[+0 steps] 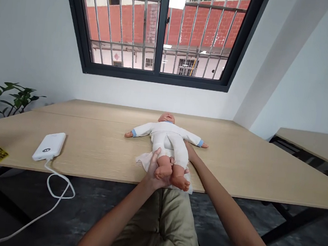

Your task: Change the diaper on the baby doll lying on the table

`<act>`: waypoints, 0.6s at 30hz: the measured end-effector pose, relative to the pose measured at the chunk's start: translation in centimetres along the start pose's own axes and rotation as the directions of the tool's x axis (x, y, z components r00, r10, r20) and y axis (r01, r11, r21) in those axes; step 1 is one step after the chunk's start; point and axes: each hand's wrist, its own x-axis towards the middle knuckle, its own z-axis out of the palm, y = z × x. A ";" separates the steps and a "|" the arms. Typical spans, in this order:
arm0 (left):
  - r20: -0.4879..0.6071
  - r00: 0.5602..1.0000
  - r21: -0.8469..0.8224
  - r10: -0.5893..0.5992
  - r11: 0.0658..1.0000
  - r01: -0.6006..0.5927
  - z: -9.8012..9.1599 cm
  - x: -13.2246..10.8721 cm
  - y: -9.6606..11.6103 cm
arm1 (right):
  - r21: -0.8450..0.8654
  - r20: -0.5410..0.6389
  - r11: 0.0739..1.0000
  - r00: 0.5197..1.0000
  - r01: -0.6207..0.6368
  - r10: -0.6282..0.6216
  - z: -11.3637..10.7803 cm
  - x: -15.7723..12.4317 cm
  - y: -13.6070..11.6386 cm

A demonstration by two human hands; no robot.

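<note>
A baby doll (167, 133) in a white outfit with blue cuffs lies on its back on the wooden table, head away from me and arms spread. Its bare feet point toward me at the table's front edge. My left hand (156, 173) is wrapped round the doll's lower leg on the left. My right hand (188, 151) reaches in at the doll's right side, by the hip and thigh; its fingers are mostly hidden behind the doll. Thin white cloth (144, 160) lies under the doll's legs.
A white power bank (49, 146) with a white cable (61, 196) hanging off the front edge lies on the table (99, 147) at left. A green plant (12, 100) stands at far left. Behind the table are a wall and a barred window (156, 76).
</note>
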 end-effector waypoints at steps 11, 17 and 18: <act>-0.402 0.898 0.195 0.179 0.975 -0.107 -0.1 0.0 0.8 | -0.158 -0.029 0.967 0.978 0.198 -0.205 -0.3 1.7 5.0; -0.412 0.863 0.315 0.292 0.934 -0.165 0.2 -0.9 1.2 | -0.041 -0.197 0.995 0.975 0.094 -0.100 0.0 0.0 4.3; -0.398 0.854 0.365 0.336 0.912 -0.189 0.2 -1.0 1.2 | 0.027 -0.157 0.996 0.985 0.083 -0.078 0.0 -0.8 3.9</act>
